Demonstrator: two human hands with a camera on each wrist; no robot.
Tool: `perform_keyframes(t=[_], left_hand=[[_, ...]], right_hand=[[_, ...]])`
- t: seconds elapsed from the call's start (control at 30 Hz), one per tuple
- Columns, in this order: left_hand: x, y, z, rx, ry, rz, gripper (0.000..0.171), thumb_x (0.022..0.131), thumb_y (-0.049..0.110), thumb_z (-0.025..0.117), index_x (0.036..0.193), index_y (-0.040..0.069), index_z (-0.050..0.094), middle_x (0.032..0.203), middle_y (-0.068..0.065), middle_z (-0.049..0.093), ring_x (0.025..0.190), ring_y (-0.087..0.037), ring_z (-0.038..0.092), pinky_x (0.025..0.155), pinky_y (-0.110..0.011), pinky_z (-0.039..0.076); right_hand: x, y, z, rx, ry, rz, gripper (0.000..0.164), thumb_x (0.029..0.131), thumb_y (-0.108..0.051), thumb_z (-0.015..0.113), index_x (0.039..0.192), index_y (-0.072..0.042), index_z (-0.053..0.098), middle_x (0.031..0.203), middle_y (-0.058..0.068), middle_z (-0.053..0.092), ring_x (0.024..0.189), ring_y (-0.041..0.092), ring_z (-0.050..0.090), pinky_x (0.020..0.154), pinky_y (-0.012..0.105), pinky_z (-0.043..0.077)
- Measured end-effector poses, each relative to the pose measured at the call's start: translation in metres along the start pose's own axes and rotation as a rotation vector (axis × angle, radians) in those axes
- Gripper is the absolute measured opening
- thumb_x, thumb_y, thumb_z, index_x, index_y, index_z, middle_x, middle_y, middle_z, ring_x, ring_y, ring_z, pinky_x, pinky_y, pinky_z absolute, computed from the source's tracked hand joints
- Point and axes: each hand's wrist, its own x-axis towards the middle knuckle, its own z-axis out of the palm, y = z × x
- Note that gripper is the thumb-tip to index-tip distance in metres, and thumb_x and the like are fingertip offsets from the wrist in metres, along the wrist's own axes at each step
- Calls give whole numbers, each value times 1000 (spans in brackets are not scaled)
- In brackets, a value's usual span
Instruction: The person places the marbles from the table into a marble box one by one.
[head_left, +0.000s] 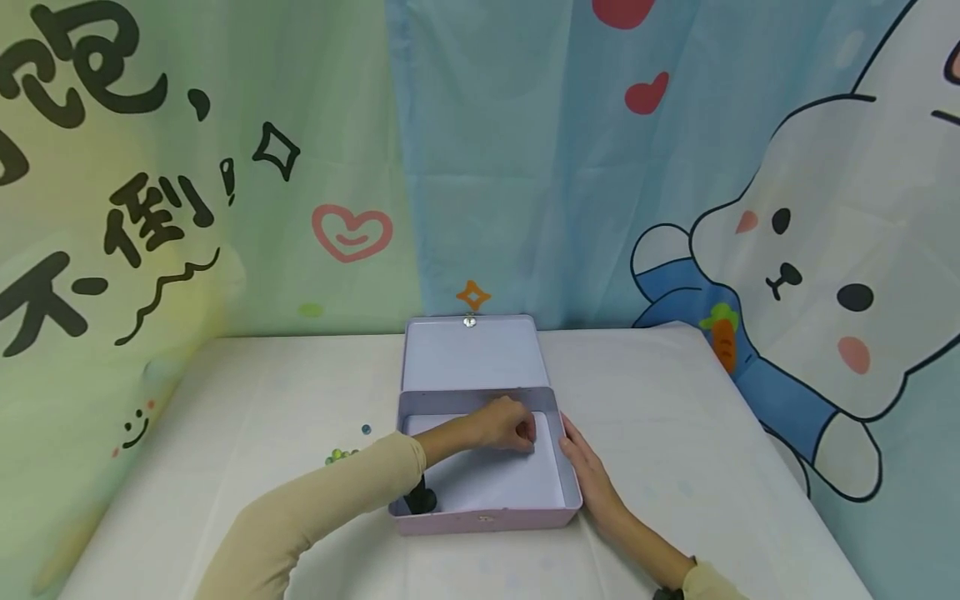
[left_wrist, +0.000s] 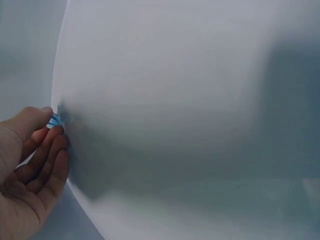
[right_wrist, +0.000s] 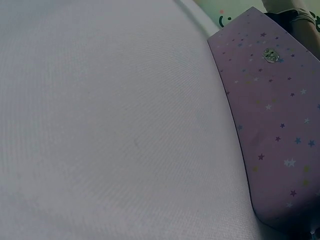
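A tin box (head_left: 483, 521) with a pale lilac inside stands on the white table, its lid (head_left: 472, 354) tipped back. My left hand (head_left: 504, 425) reaches over the box from the left and is low inside, near the right wall. In the left wrist view, thumb and fingertips pinch a small clear-and-blue marble (left_wrist: 54, 120) just over the box floor (left_wrist: 165, 60). My right hand (head_left: 596, 483) rests with extended fingers along the box's outer right wall. That hand is out of sight in the right wrist view, where the pink, star-printed tin side (right_wrist: 275, 125) shows.
Several green marbles (head_left: 341, 455) lie left of the box, partly behind the left sleeve (head_left: 322, 508). A single blue marble (head_left: 366, 429) sits a little farther back. A printed curtain (head_left: 487, 167) hangs behind the white table (head_left: 660, 400).
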Motion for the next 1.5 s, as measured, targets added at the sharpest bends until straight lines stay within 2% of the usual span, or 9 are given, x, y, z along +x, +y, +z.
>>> perform_keyframes(t=[0.4, 0.5, 0.67, 0.8, 1.0, 1.17, 1.33, 1.5], left_hand=[[-6, 5, 4, 1, 6, 2, 9, 82, 16, 76, 86, 9, 72, 79, 0, 72, 63, 3, 52, 59, -8, 41], [-5, 5, 5, 12, 1, -1, 9, 83, 17, 76, 86, 10, 71, 78, 1, 71, 63, 2, 52, 58, -8, 41], [-3, 5, 6, 42, -3, 7, 9, 83, 19, 75, 87, 11, 71, 76, 3, 69, 63, 1, 51, 57, -9, 40], [-3, 8, 0, 30, -26, 4, 14, 84, 20, 75, 93, 9, 72, 80, 1, 71, 65, 1, 53, 59, -9, 42], [-6, 13, -22, -49, -12, 2, 19, 87, 19, 72, 99, 5, 72, 85, -2, 72, 67, -1, 55, 61, -11, 45], [-17, 17, -55, -148, 17, 25, 18, 91, 23, 67, 101, 9, 71, 86, 1, 70, 73, -3, 58, 67, -14, 47], [-37, 15, -93, -318, 65, 10, 19, 95, 25, 62, 106, 12, 70, 93, -4, 72, 84, -17, 67, 73, -20, 53], [-65, -1, -116, -444, 147, -14, 20, 96, 24, 60, 110, 12, 69, 99, -12, 71, 84, -17, 70, 78, -34, 58]], right_hand=[[1, 1, 4, 26, 18, 42, 56, 104, -37, 35, 156, -22, 19, 164, 6, 15, 152, 31, 9, 120, 57, 9], [0, 1, 5, 27, 16, 44, 56, 104, -38, 35, 156, -23, 20, 164, 6, 15, 151, 31, 11, 119, 57, 11], [-1, -4, 5, 29, 6, 50, 56, 104, -39, 34, 156, -23, 18, 164, 5, 13, 152, 31, 6, 120, 58, 6], [-2, -4, 4, 33, 8, 52, 56, 104, -38, 34, 156, -23, 18, 164, 5, 12, 152, 31, 4, 120, 59, 4], [-1, -4, 4, 21, 29, 59, 56, 104, -39, 34, 156, -23, 18, 165, 5, 12, 152, 32, 4, 119, 59, 4], [0, -4, 4, -7, 41, 72, 58, 103, -41, 35, 156, -25, 19, 164, 4, 12, 152, 31, 5, 119, 61, 3], [0, -4, 4, -44, 50, 66, 58, 103, -42, 35, 156, -24, 18, 164, 4, 13, 152, 31, 5, 119, 60, 2], [0, -3, 5, -51, 53, 65, 60, 102, -44, 35, 156, -23, 18, 164, 4, 13, 152, 31, 5, 119, 59, 2]])
